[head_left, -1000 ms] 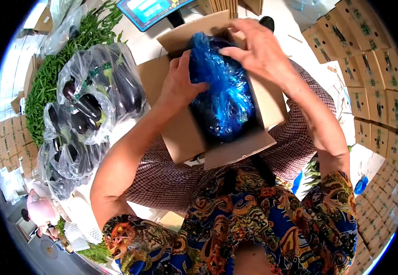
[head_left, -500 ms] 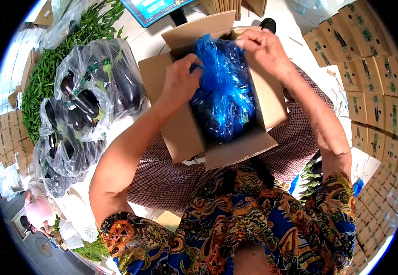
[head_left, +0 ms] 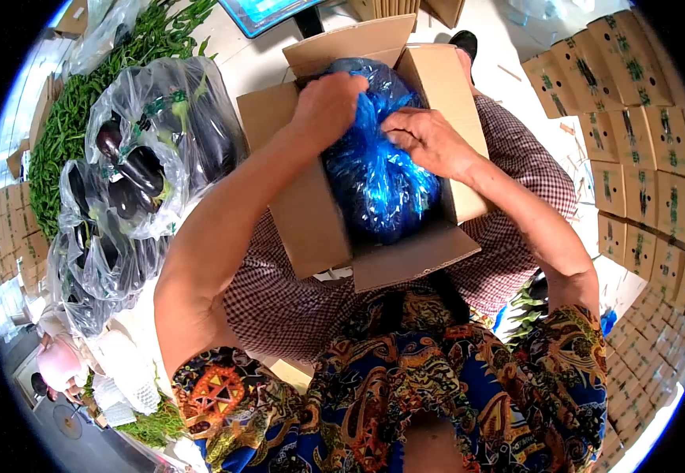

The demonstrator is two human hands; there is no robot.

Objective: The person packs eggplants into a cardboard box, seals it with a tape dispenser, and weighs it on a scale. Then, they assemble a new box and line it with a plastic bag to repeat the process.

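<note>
A shiny blue plastic bag (head_left: 382, 193) fills an open cardboard box (head_left: 305, 236) that stands between my legs. What the bag contains is dark and hard to make out through the film. My left hand (head_left: 328, 106) is closed on the bag's gathered top, near the left flap. On the other side my right hand (head_left: 429, 138) pinches the same gathered plastic, its fingertips close to those of the left. All the box's visible flaps are folded outward.
Clear bags of eggplants (head_left: 141, 169) lie at the left, beside a long heap of green peppers (head_left: 70, 134). Stacked cardboard boxes (head_left: 634, 142) line the right. A screen (head_left: 268, 12) stands beyond the box. Another person in pink (head_left: 60, 364) is far left.
Both hands have come closer together over the bag. The right hand moved down and left from the far right corner, the left slightly up and right. The bag's top is drawn narrower.
</note>
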